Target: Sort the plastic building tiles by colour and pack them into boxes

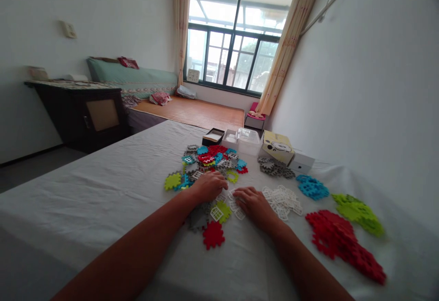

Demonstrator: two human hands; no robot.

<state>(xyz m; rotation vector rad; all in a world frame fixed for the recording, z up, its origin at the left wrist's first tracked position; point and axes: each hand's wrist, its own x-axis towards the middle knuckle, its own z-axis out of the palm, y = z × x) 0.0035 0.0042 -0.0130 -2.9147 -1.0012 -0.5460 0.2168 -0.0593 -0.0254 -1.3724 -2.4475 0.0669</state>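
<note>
Both hands rest on a table with a white cloth (113, 186), among flat plastic interlocking tiles. My left hand (210, 185) lies knuckles up, fingers curled down onto small white tiles (221, 196) at the near edge of a mixed pile (212, 158) of red, blue, grey and green tiles. My right hand (253, 202) is also palm down, fingertips pressed on white tiles beside it. Whether either hand grips a piece is hidden. A red tile (213, 235), a grey tile (198, 220) and a green tile with a white window piece (220, 212) lie just below the hands.
Sorted heaps lie to the right: white (283, 199), blue (312, 187), green (358, 212), red (343, 244), grey (274, 167). Boxes (277, 146) and a clear container (248, 140) stand at the table's far edge. A dark cabinet (82, 111) and a bed platform (192, 111) stand beyond.
</note>
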